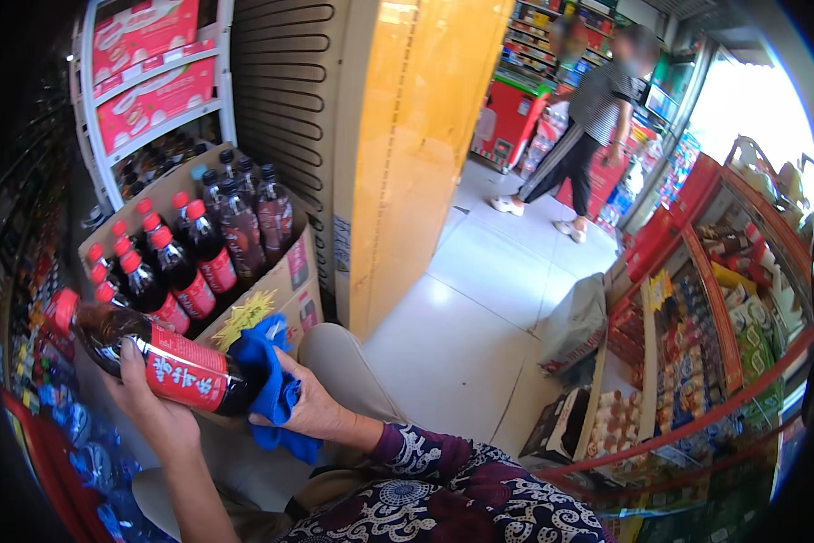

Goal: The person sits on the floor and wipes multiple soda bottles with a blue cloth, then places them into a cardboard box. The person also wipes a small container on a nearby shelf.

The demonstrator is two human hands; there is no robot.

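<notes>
My left hand (150,400) grips a dark cola bottle (186,366) with a red cap and a red label that bears writing. The bottle lies tilted, cap toward the upper left. A blue cloth (267,380) is bunched in my right hand (315,400), pressed around the bottle's base. Just beyond stands an open cardboard box (312,271) holding several red-capped bottles (176,265) and several dark-capped bottles (244,217). A yellow starburst sign (244,319) sits at the box's near side.
A white rack (155,102) rises behind the box, beside a panel with bent tubing (278,88) and a yellow pillar (413,136). At right stand stocked shelves (692,339) and a grey bag (573,326). A person (593,115) is on the tiled floor (474,326) farther back.
</notes>
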